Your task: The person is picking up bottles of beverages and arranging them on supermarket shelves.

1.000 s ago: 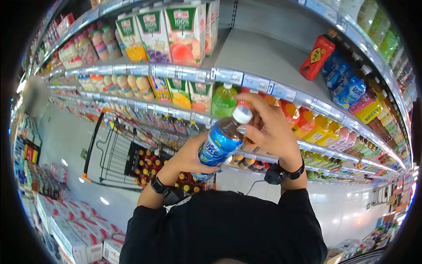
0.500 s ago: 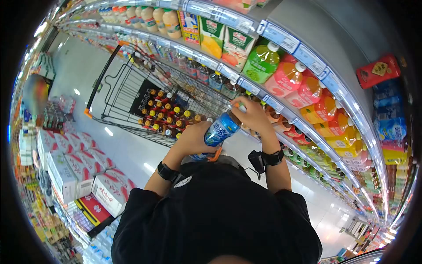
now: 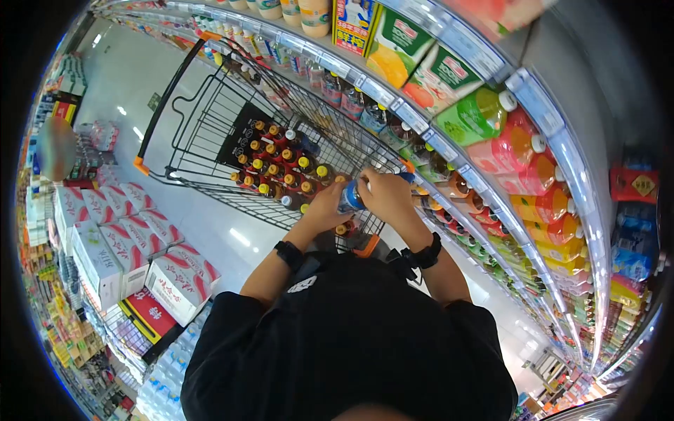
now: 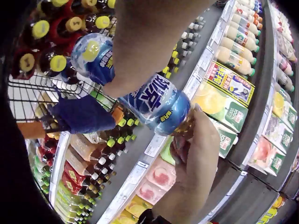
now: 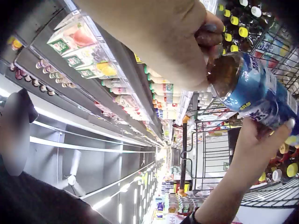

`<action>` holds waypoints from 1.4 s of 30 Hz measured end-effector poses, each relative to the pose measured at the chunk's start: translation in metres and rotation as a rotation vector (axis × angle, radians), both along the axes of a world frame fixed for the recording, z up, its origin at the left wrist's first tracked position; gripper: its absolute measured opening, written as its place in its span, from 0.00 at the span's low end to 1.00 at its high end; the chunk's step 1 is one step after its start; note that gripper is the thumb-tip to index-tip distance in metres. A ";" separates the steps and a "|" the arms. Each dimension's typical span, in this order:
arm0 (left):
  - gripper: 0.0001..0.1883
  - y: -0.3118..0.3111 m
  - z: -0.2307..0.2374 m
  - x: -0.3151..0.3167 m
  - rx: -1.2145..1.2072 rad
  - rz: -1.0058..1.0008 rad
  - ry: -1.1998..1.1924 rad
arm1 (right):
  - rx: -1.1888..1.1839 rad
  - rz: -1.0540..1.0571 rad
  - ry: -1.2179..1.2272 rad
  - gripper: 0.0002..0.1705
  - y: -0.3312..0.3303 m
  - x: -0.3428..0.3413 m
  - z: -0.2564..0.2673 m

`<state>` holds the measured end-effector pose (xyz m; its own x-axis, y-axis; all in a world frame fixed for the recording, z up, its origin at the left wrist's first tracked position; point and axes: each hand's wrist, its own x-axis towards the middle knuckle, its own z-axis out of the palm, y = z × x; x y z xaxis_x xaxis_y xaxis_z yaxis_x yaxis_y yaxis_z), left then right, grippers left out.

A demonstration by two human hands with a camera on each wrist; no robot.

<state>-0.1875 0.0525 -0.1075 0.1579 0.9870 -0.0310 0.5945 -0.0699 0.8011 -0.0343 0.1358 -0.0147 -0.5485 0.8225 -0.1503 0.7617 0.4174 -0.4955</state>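
A bottle with a blue label [image 3: 351,196] is held between both hands over the near end of a wire shopping cart. The left hand [image 3: 324,209] grips its body; in the left wrist view its label [image 4: 161,105] shows on both sides of that hand [image 4: 140,51]. At the neck end, the right hand [image 3: 386,198] has its fingers curled round the top, hiding the cap. The right wrist view shows this hand [image 5: 163,39] at the brown neck of the bottle [image 5: 257,84], with the left hand [image 5: 252,158] around the label.
The cart [image 3: 203,119] carries many dark bottles with yellow, orange and white caps [image 3: 281,165]. Drink shelves [image 3: 516,151] curve along the right. Stacked white cartons [image 3: 123,245] stand at the left, beside pale floor [image 3: 225,245]. A blue cloth-like item [image 4: 84,114] is at the cart's edge.
The bottle and both hands have gone from in front of the shelf to over the cart. The view has turned, with the cart nearer the centre. The right hand has stayed at the bottle's top.
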 end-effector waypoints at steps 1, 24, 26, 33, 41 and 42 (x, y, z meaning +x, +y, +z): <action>0.39 0.010 -0.004 -0.010 0.015 -0.017 -0.037 | 0.054 0.002 -0.019 0.12 0.006 -0.011 -0.006; 0.07 0.080 -0.239 -0.105 -0.759 0.700 -1.576 | -0.098 0.221 -0.451 0.22 0.093 -0.164 -0.238; 0.07 0.081 -0.232 -0.109 -0.754 0.652 -1.504 | -0.166 0.168 -0.475 0.21 0.088 -0.164 -0.243; 0.09 0.090 -0.235 -0.119 -0.921 0.642 -1.510 | -0.213 0.078 -0.357 0.25 0.080 -0.157 -0.244; 0.16 0.096 -0.184 -0.135 -0.770 0.344 -1.090 | -0.337 -0.056 -0.131 0.31 0.063 -0.152 -0.233; 0.16 0.098 -0.179 -0.132 -0.841 0.438 -1.124 | -0.386 -0.103 -0.118 0.31 0.062 -0.156 -0.216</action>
